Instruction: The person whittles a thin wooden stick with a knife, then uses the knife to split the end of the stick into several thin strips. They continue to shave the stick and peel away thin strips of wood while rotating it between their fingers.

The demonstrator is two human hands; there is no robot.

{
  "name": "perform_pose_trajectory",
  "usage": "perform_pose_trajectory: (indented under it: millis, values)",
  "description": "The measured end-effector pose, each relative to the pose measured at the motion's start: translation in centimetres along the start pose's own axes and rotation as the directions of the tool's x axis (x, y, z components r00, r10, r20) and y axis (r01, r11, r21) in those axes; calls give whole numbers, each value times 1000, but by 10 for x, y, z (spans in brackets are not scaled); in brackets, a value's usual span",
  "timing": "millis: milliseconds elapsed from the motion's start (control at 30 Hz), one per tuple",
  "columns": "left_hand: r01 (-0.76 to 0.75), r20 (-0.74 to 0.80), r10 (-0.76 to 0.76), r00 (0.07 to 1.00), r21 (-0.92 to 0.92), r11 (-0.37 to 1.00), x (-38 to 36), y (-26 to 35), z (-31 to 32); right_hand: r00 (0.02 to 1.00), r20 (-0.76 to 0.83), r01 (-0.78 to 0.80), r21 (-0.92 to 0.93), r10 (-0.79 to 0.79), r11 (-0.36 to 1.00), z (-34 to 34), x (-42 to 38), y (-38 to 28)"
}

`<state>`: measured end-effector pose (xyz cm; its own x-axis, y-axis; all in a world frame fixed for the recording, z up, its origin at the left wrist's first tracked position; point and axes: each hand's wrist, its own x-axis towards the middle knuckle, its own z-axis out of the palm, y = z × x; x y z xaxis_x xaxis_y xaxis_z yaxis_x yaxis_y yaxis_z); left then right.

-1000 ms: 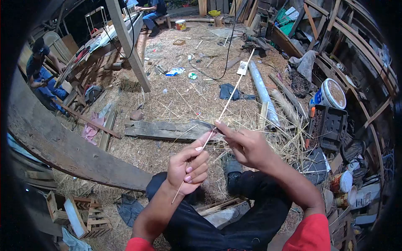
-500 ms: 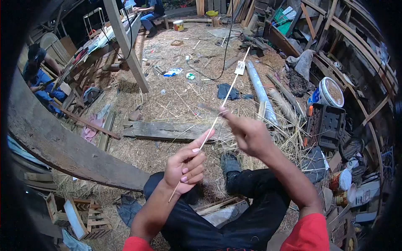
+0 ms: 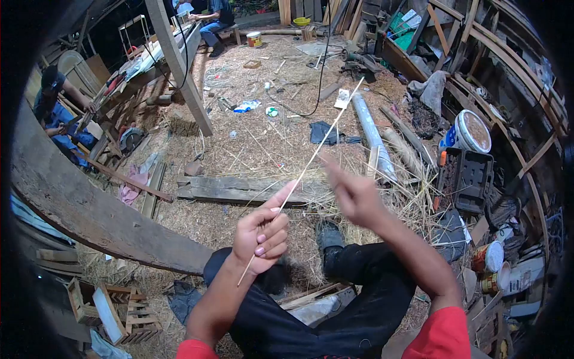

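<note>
My left hand (image 3: 261, 236) is closed around a thin pale bamboo stick (image 3: 326, 137), its index finger stretched along it. The stick slants from below my left wrist up and away to the right, its far end reaching over the floor. My right hand (image 3: 357, 194) is just right of the stick, apart from it and smeared by motion. Its fingers look curled, with the index finger pointing toward the stick; whatever they hold is not clear. Both hands are above my bent legs (image 3: 371, 269).
A wooden beam (image 3: 239, 188) lies across the floor, with loose straw-like strips (image 3: 412, 206) right of it. A grey pipe (image 3: 373, 134), a white bucket (image 3: 472, 131) and a black tool case (image 3: 469, 179) stand or lie rightward. Co-workers (image 3: 60, 113) (image 3: 216, 21) sit at left and back.
My right hand has moved slightly down and right, away from the stick. A dark, blurred blade-like shape beside its fingertips no longer shows. My left hand and the stick have shifted slightly.
</note>
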<state>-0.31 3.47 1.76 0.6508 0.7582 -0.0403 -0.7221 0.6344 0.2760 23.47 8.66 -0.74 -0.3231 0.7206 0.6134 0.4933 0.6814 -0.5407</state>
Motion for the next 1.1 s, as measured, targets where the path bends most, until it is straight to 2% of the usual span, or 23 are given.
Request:
perform_pose_trajectory:
  millis: [67,100,167,200,267,433,533,567,633,667,767,867,967,1033,1100]
  values:
    - [-24,-63,23,998,-7,1000,0,-3,0,968,205,157,-39,-146,987,8,-7,-28]
    - [-36,-94,35,995,-11,999,0,-4,0,966,225,151,-85,-129,985,5,-5,-34]
    - [-39,-5,40,999,28,999,-1,-4,3,960,265,138,-179,-87,974,1,-3,-42]
    - [-30,36,29,999,47,998,-3,-4,2,976,217,70,-204,-25,976,-1,-1,-41]
    - [-21,80,14,997,87,996,-6,-6,2,990,140,35,-190,-8,981,-9,7,-28]
    - [9,17,-11,1000,116,993,-5,-3,0,999,-6,-36,-28,36,999,-9,11,-13]
    - [1,-66,4,998,75,997,-3,-3,1,949,275,186,-103,-152,977,-1,-2,-38]
    - [-5,-107,11,994,57,998,-4,-3,1,952,275,173,-125,-134,977,0,0,-37]
    - [-13,-5,13,1000,30,999,-6,-2,0,957,274,143,-174,-92,974,0,3,-33]
    - [-17,50,16,999,13,1000,-6,-2,0,969,248,64,-166,-21,984,-3,8,-28]
    - [14,84,-9,996,-60,998,-7,-3,-1,994,64,-78,-104,85,991,-10,17,-5]
    - [29,77,-26,997,-35,999,-9,-4,-5,961,-8,-275,-64,275,959,-21,21,20]
    - [26,9,-27,1000,23,999,-8,-2,-5,968,-73,-238,11,239,971,-17,15,22]
    - [5,2,-5,1000,22,1000,-5,0,-2,992,100,-74,-13,75,997,-12,7,1]
    - [-9,-9,9,1000,-6,1000,-5,-1,-1,970,176,161,47,-167,986,5,-3,-16]
